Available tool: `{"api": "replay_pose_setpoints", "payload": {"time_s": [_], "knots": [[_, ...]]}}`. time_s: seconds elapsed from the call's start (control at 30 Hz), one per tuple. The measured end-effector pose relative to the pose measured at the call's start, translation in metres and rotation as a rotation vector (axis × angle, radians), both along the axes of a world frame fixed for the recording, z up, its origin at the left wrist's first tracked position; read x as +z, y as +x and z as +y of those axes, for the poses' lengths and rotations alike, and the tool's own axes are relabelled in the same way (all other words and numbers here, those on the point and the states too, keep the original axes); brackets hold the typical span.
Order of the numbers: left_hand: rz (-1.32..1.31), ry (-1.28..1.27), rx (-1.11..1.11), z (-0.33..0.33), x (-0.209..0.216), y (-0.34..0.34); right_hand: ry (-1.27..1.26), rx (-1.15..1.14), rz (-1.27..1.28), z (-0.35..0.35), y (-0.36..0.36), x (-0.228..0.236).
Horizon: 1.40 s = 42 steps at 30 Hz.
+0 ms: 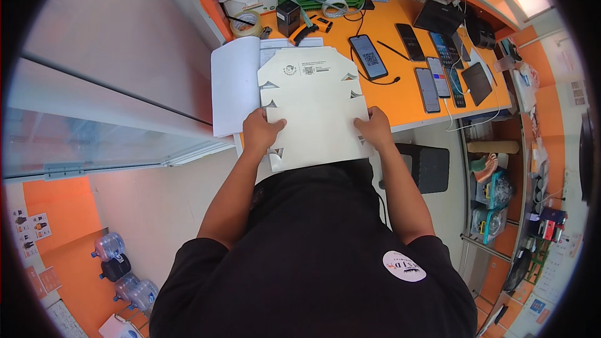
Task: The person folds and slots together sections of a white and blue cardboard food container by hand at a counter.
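Paper pages point(235, 91) lie flat at the left of the orange surface point(400, 103), running in behind a white notched card sheet point(318, 112) that reaches over the near edge. The left hand point(260, 131) and right hand point(375, 128) grip its opposite side edges, thumbs on top, probably to keep it level and steady. Farther right, several smartphones point(428, 89) rest flat, one with a white cable point(447, 112) at its near end, perhaps for charging.
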<state>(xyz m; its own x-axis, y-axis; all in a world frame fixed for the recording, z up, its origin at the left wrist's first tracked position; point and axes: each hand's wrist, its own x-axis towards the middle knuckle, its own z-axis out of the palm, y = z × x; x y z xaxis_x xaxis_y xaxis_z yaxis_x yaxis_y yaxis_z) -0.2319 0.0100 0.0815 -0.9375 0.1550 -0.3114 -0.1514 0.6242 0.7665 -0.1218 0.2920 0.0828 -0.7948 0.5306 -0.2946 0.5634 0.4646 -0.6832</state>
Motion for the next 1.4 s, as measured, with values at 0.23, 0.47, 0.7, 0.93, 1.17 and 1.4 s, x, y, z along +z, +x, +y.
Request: {"api": "replay_pose_setpoints", "payload": {"time_s": [0.23, 0.47, 0.7, 0.93, 1.17, 1.4], "knots": [[0.037, -0.062, -0.023, 0.002, -0.008, -0.001, 0.037, 0.030, -0.148, 0.009, -0.010, -0.003], [0.031, -0.104, -0.030, 0.007, 0.000, 0.003, 0.499, 0.166, -0.226, -0.026, -0.021, 0.007], [0.107, -0.157, -0.044, 0.016, -0.010, 0.005, 1.196, 0.336, -0.161, -0.093, -0.028, -0.037], [0.012, -0.098, -0.037, 0.011, 0.014, -0.006, 0.987, 0.324, -0.168, -0.082, -0.031, -0.031], [0.007, 0.001, 0.020, -0.011, 0.001, 0.019, 0.516, 0.127, -0.076, -0.044, -0.015, -0.016], [0.265, -0.307, -0.119, 0.020, 0.018, 0.017, 0.440, 0.094, -0.153, -0.048, -0.017, -0.003]]}}
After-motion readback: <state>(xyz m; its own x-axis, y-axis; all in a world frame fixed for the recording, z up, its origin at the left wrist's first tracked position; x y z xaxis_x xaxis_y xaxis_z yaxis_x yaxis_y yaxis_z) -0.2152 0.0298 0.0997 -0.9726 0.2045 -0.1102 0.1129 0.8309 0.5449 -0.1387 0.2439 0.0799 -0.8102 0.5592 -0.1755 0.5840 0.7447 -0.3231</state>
